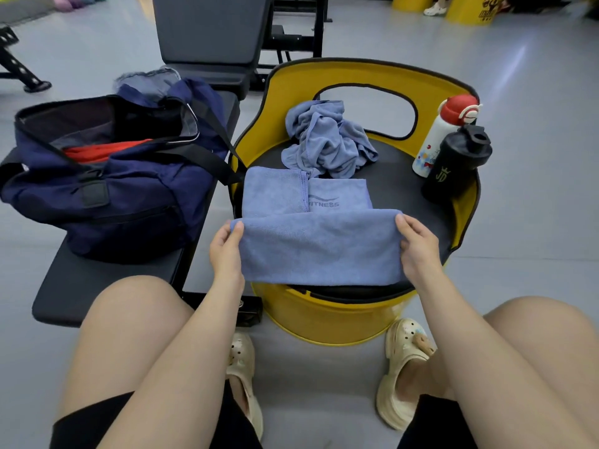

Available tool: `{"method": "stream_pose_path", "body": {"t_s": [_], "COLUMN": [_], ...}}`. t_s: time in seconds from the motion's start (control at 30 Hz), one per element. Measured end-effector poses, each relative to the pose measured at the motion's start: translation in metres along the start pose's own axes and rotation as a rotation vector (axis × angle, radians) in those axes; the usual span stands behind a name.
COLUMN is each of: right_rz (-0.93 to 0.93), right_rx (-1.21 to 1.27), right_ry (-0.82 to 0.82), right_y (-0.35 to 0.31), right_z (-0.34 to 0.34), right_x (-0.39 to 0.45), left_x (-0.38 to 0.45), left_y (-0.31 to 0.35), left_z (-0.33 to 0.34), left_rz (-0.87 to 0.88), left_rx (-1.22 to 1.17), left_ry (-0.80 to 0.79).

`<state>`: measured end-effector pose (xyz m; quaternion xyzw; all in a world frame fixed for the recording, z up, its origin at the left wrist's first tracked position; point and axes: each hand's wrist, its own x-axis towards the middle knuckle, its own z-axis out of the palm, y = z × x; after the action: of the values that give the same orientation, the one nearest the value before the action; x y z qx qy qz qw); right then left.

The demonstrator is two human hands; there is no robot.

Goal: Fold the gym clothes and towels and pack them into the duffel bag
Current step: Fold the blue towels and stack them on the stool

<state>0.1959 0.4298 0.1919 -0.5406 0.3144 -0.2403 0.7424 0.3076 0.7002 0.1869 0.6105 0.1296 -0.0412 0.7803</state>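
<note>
two hands (227, 251) (418, 247) pinch one of two towels (319, 246) (327, 137); two bottles (444, 134) (457, 160) nearby.

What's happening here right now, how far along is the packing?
A seated person is folding a blue towel on a yellow stool, the left hand and right hand each pinching one end of the fold. A second blue towel lies crumpled behind it, still unfolded. The navy duffel bag sits open on the bench to the left, with something red already inside. Two bottles stand on the stool's right side.
</note>
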Motion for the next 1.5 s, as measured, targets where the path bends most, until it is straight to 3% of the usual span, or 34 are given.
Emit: {"method": "stream_pose_path", "body": {"t_s": [0.33,0.67,1.07,1.23,1.37,1.5], "right_rz": [-0.079,-0.059,-0.013,-0.001,-0.077,-0.15], "right_rx": [0.031,-0.303,-0.504,-0.749,-0.826,-0.934], "right_ry": [-0.126,-0.185,-0.142,-0.014,0.038,0.075], "right_y": [-0.023,-0.007,0.015,0.022,0.02,0.022], "right_z": [-0.039,-0.064,-0.068,-0.065,-0.062,-0.064], "right_x": [-0.018,-0.007,0.016,0.017,0.017,0.015], "left_x": [-0.024,-0.029,-0.007,-0.004,-0.006,-0.012], "left_y": [0.011,-0.022,-0.039,-0.051,-0.053,-0.05], "left_z": [0.005,0.014,0.031,0.023,0.019,0.018], "left_rz": [0.145,-0.035,0.066,0.026,0.088,-0.013], "left_rx": [0.025,0.37,0.365,0.633,0.76,0.906], "left_ry": [-0.285,-0.618,-0.332,-0.281,-0.102,-0.175]}}
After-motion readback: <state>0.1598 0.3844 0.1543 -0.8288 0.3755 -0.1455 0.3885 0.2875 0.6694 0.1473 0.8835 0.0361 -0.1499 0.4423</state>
